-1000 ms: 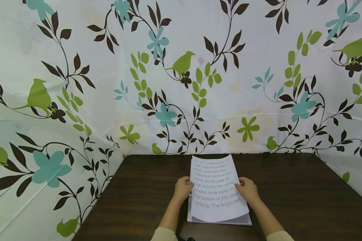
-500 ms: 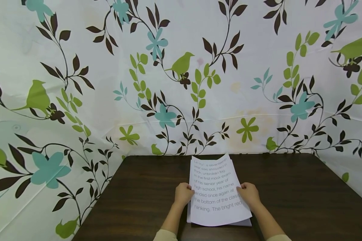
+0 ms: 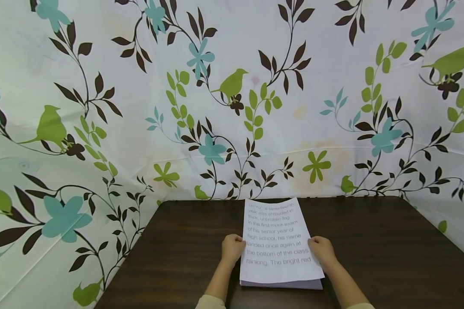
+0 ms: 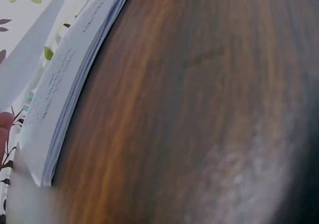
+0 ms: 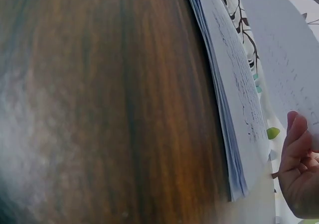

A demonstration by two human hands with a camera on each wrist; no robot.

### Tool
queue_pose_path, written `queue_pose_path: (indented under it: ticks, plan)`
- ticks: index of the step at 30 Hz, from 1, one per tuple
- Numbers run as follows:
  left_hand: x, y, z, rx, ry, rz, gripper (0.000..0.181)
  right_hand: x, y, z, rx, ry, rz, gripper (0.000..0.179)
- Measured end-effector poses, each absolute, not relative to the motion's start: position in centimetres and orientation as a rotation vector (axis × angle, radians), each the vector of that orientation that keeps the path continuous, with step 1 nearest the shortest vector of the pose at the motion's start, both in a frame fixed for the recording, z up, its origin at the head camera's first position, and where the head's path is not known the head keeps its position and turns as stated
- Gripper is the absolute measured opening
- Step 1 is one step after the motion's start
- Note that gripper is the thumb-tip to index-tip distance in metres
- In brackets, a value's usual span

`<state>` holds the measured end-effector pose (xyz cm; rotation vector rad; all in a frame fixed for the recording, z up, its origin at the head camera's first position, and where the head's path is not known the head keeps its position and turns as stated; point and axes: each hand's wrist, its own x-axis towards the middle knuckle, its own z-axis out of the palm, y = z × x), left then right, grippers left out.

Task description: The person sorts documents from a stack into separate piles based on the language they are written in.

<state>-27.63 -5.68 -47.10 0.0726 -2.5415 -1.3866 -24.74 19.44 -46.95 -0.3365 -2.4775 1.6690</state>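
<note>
A printed sheet of paper, with several lines of large text, is held by its side edges between both hands in the head view. My left hand pinches its left edge, and my right hand pinches the right edge. Underneath lies a stack of paper, mostly hidden by the sheet. The right wrist view shows the right hand's fingers curled at the raised sheet, with a gap above the stack. Only the left fingertips show in the left wrist view, beside the printed stack.
The dark wooden table carries the stack near its front edge. Behind and to the sides hangs a white cloth printed with birds, leaves and flowers.
Both hands have come slightly nearer the body, bringing the sheet along. Since half a second ago they have spread a little apart, and the sheet's near edge sits higher in the head view.
</note>
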Motion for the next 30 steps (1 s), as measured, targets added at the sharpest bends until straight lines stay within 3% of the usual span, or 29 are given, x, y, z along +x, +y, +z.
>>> queue_pose_path:
  ticks: [18, 30]
  plan:
    - [-27.8, -8.8, -45.5, 0.103, -2.409, -1.621, 0.005, -25.3, 17.3, -45.1, -0.362, -2.387, 1.963, 0.033]
    - [-28.5, -12.9, -43.8, 0.127, -2.461, -1.529, 0.009, -26.6, 13.9, -43.4, -0.310, -2.385, 2.030, 0.030]
